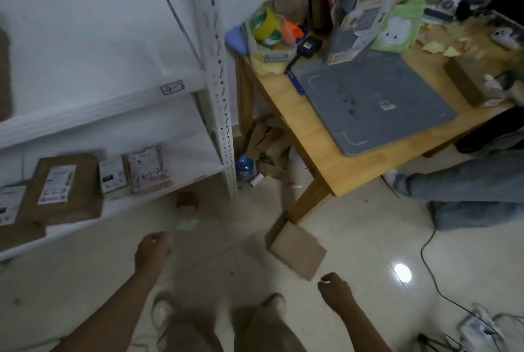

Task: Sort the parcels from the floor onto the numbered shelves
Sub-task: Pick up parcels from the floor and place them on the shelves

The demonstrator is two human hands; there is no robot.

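Left hand hangs over the floor, fingers loosely curled, holding nothing. Right hand is likewise loosely curled and empty, near one corner of a brown parcel and not touching it. This parcel lies on the floor, its far end beside the table leg. A small box sits on the floor under the shelf. The bottom shelf carries labelled parcels side by side. The shelf above bears a tag marked 4. The table holds a grey mat and tape rolls. Frame is blurred; labels unreadable
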